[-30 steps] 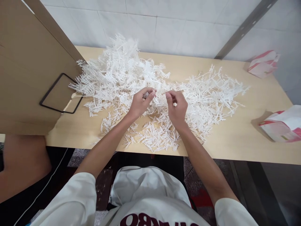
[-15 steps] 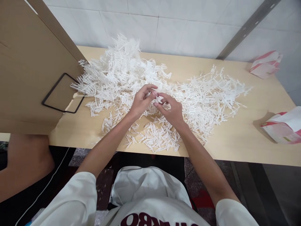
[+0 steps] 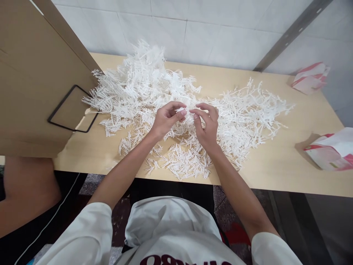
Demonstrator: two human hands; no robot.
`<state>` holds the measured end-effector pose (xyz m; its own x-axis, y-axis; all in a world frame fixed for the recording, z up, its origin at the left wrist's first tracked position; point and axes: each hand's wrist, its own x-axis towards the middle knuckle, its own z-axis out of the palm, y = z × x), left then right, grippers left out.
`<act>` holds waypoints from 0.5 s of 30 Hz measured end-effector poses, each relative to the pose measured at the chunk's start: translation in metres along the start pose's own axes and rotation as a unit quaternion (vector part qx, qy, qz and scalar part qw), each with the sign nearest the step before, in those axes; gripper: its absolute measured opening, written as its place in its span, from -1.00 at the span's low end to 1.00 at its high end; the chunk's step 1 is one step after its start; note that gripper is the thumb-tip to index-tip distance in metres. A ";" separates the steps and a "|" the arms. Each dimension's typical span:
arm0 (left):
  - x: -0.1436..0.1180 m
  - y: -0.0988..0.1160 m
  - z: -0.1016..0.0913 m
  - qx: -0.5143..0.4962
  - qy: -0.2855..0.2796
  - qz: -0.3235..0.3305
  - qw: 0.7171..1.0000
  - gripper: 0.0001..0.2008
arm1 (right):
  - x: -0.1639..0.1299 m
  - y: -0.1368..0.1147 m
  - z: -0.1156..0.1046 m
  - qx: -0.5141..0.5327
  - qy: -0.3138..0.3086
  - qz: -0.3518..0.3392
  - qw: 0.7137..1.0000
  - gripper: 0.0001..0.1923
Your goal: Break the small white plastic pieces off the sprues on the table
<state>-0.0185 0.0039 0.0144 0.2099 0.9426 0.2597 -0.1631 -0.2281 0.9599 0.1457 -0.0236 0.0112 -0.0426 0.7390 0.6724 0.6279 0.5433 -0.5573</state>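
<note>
A big heap of white plastic branched pieces point(image 3: 143, 84) covers the middle of a light wooden table point(image 3: 275, 162). My left hand point(image 3: 165, 121) and my right hand point(image 3: 206, 127) meet just above the heap. Together they pinch one small white plastic piece point(image 3: 188, 113) between thumbs and fingertips. Below my hands, near the table's front edge, lies a flatter pile of short loose white sticks point(image 3: 184, 160).
A brown cardboard panel point(image 3: 33, 81) with a black outlined rectangle stands at the left, touching the heap. Two red-and-white paper bags lie at the right, one far point(image 3: 310, 77) and one near point(image 3: 331, 151). Another person's bare leg point(image 3: 24, 195) shows at lower left. White tiled wall behind.
My hands were slightly apart, came together low on the heap, and now sit a little higher with the fingertips still pinching the small white piece.
</note>
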 end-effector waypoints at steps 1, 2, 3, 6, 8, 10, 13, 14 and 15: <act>0.000 0.000 0.000 0.004 0.006 0.003 1.000 -0.68 | -0.001 0.001 0.000 -0.016 0.002 -0.011 1.000 -0.78; 0.000 0.001 0.001 0.007 0.012 0.006 1.000 -0.68 | -0.002 0.002 0.000 -0.030 0.007 -0.023 0.999 -0.78; 0.000 0.001 0.001 0.009 0.019 0.010 1.000 -0.67 | -0.003 0.003 0.001 -0.038 0.012 -0.036 0.999 -0.77; 0.000 0.001 0.002 0.009 0.049 0.027 0.998 -0.67 | -0.006 0.005 0.001 -0.020 -0.009 -0.072 0.997 -0.73; -0.001 0.001 0.003 0.008 0.061 0.027 0.998 -0.67 | -0.006 0.006 0.001 0.009 -0.059 -0.092 0.994 -0.65; -0.003 0.001 0.004 0.001 0.045 0.013 0.999 -0.66 | -0.006 0.007 0.002 0.016 -0.083 -0.101 0.991 -0.60; -0.005 0.004 0.007 -0.040 -0.007 0.001 0.999 -0.63 | -0.005 0.011 0.000 0.004 -0.060 -0.101 0.993 -0.62; -0.005 0.005 0.007 -0.062 -0.028 0.001 0.998 -0.61 | -0.005 0.012 -0.001 0.000 -0.044 -0.099 0.994 -0.64; -0.005 0.006 0.008 -0.087 -0.051 0.003 0.995 -0.57 | -0.005 0.014 -0.002 -0.005 -0.024 -0.096 0.995 -0.67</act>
